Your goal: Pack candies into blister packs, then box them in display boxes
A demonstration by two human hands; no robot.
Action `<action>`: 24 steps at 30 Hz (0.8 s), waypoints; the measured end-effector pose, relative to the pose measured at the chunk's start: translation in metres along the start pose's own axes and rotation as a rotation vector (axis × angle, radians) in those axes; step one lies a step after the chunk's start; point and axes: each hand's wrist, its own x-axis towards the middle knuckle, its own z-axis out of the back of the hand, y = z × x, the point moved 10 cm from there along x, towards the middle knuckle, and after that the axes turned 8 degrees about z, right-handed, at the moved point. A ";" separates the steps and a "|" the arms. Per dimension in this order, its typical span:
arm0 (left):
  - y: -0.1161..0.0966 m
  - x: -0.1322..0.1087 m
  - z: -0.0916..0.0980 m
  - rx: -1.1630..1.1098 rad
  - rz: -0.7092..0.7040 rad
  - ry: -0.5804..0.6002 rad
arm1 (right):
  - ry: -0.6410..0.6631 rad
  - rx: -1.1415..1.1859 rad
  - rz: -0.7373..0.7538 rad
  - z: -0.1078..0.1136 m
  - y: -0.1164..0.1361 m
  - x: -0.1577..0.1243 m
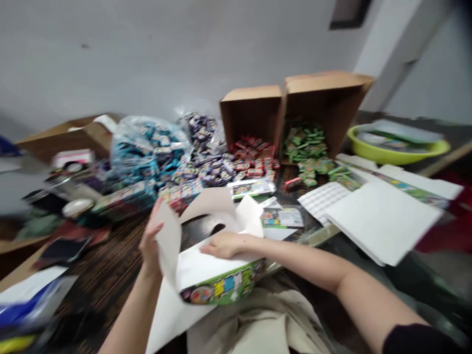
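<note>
A printed cardboard box, green and black with colourful lettering outside and white inside, is tilted in front of me with its flaps raised. My left hand grips the tall white flap at its left, thumb on the inner face. Over the box's white front panel lies my right hand, its fingers curled against the panel and partly hidden. Through the opening a dark surface shows, with no packets visible inside. Under the box, a white sheet of card reaches down past my left forearm.
Behind are small wrapped packets: blue in a clear bag, purple, red and green spilling from brown cartons. Flat white card blanks and a yellow-green basin are right. A phone lies left.
</note>
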 end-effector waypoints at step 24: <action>0.114 0.008 0.059 0.273 0.199 -0.145 | -1.396 -0.081 0.170 0.129 0.020 -0.132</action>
